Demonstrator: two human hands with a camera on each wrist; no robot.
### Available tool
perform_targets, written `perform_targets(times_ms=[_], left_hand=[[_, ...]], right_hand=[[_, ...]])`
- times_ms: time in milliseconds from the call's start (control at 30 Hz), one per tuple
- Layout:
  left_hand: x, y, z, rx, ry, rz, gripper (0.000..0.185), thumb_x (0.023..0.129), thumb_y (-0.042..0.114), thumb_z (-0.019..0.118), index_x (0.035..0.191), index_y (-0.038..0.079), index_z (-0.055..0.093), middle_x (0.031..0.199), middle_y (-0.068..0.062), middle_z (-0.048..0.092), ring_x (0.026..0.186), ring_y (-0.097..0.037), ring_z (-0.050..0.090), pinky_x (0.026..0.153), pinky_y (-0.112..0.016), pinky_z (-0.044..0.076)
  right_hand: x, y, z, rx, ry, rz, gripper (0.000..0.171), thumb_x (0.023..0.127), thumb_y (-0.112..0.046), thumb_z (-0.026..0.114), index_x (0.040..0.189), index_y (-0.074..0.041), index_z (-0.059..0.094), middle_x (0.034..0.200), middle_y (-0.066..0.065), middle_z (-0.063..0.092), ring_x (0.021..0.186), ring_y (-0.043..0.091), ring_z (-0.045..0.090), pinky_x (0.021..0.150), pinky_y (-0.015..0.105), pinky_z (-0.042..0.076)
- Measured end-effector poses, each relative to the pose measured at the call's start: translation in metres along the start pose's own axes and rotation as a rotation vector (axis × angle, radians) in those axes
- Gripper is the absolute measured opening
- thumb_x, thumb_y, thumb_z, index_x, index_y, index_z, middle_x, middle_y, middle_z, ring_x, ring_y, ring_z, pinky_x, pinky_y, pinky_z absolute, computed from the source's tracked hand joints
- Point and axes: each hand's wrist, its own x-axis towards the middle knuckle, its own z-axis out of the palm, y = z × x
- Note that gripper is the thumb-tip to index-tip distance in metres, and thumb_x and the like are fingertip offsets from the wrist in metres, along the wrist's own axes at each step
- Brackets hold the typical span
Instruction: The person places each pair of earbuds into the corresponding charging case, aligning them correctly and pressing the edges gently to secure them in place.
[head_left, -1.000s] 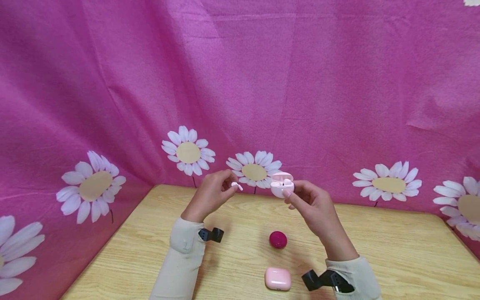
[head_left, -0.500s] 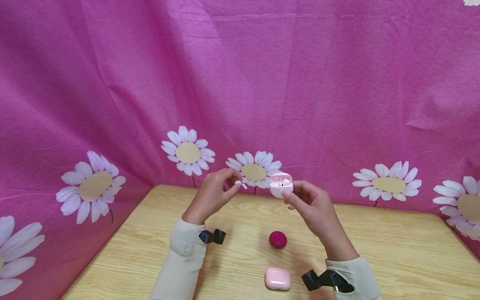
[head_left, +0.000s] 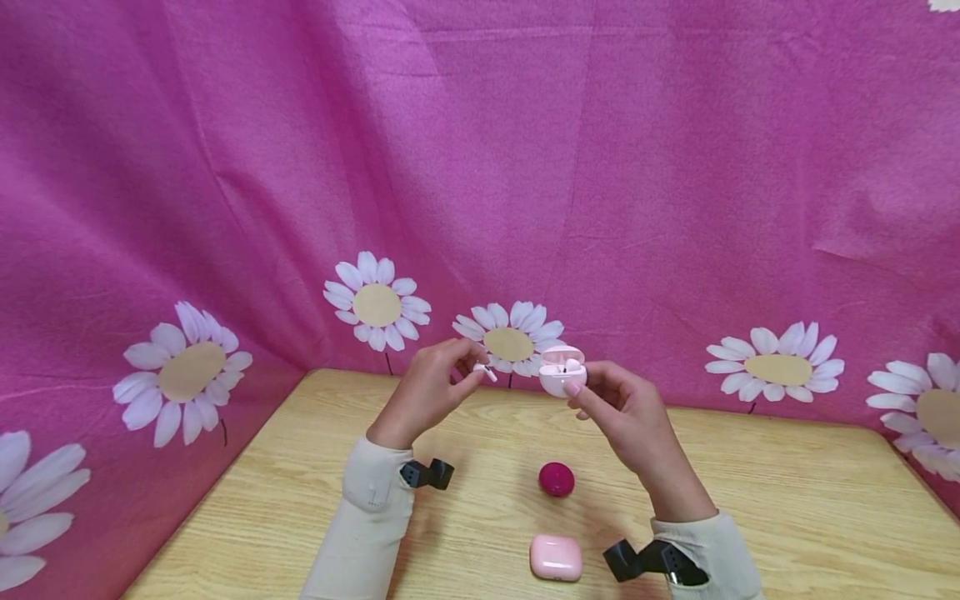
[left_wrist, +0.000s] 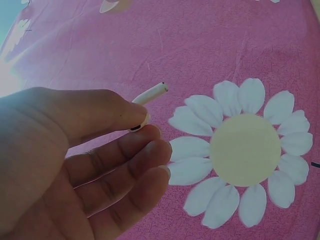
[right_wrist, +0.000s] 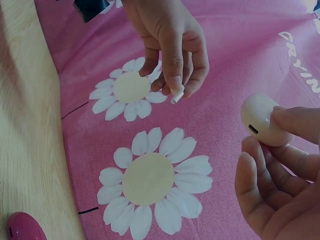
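the left hand (head_left: pixel 431 387) is raised above the table (head_left: pixel 787 492), its thumb and fingers curled to pinch a small white earbud (head_left: pixel 486 372), whose stem pokes out past the fingertips. just beside it, not touching, the right hand (head_left: pixel 622 408) grips a round pale pink case (head_left: pixel 562 372) with curled fingers. the lid is open, and there seems to be another earbud inside, though it is too small to be sure. on the table below lie a dark pink round case (head_left: pixel 557 479) and a closed pink case (head_left: pixel 556 557). pink daisy-print cloth (head_left: pixel 525 167) hangs behind.
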Motion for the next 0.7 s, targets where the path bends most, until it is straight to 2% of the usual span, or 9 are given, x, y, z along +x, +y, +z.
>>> perform_targets(times_ms=[367, 600, 700], left_hand=[[0.0005, -0.0003, 0.0006, 0.011, -0.006, 0.002, 0.008, 0.090, 0.010, 0.067, 0.098, 0.011, 0.068, 0.085, 0.007, 0.064, 0.075, -0.006, 0.058, 0.066, -0.023, 0.051], [0.0002, 0.0006, 0.0009, -0.003, -0.008, -0.015, 0.009, 0.090, 0.010, 0.067, 0.098, 0.013, 0.068, 0.086, 0.006, 0.063, 0.075, -0.007, 0.058, 0.068, -0.034, 0.054], [-0.0001, 0.0034, -0.0001, -0.006, -0.005, -0.022, 0.010, 0.090, 0.010, 0.068, 0.100, 0.013, 0.068, 0.086, 0.006, 0.063, 0.075, -0.007, 0.058, 0.068, -0.033, 0.055]], right_hand=[[-0.0006, -0.0032, 0.0006, 0.020, 0.005, -0.008, 0.021, 0.091, -0.008, 0.066, 0.108, 0.005, 0.065, 0.093, 0.017, 0.065, 0.076, 0.012, 0.064, 0.065, 0.030, 0.056], [-0.0007, -0.0029, 0.0004, 0.013, 0.006, -0.005, 0.021, 0.091, -0.008, 0.066, 0.107, 0.004, 0.065, 0.092, 0.015, 0.065, 0.076, 0.015, 0.065, 0.065, 0.029, 0.055], [-0.0008, -0.0029, 0.0004, 0.012, 0.005, -0.007, 0.021, 0.091, -0.008, 0.066, 0.107, 0.005, 0.065, 0.092, 0.015, 0.065, 0.076, 0.017, 0.065, 0.065, 0.029, 0.055]])
